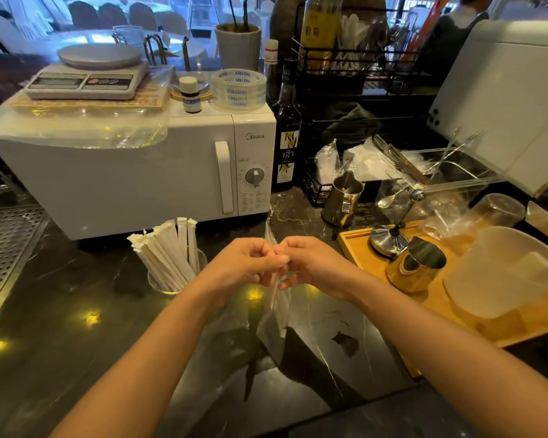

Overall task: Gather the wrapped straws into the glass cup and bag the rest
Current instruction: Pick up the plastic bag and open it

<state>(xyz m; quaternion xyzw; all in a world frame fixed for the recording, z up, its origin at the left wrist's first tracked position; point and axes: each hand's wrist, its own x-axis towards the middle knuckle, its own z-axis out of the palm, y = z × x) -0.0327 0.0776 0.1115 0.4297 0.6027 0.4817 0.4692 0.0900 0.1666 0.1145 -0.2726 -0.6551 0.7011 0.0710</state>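
Cup (159,284): glass, on the dark counter (76,311) in front of the microwave (124,172); packed with wrapped straws (168,251) fanning up and to the left.
Bag (274,324): clear plastic, hanging from both hands down to the counter; mouth pinched together at the top, a twist of film poking up above the knuckles.
Bagged straws (275,290): a few pale ones visible through the film below the hands; number not readable.
Left hand (250,263): closed, fingertips pinching the bag neck from the left.
Right hand (310,263): closed, pinching the same neck from the right, touching the left hand.
Loose straws: none visible on the counter.
Tray (358,245): wooden, to the right, holding metal jugs (416,263); apart from the work.
Step in hand: probably closing the bag, the gathering into the cup seemingly done.
Next move: likely a twist, fold or knot at the neck; calls for a steady pinch with one hand while the other turns the film, without letting the straws slide out or pierce the plastic.
Afterwards: setting the bag down, clear of the cup.
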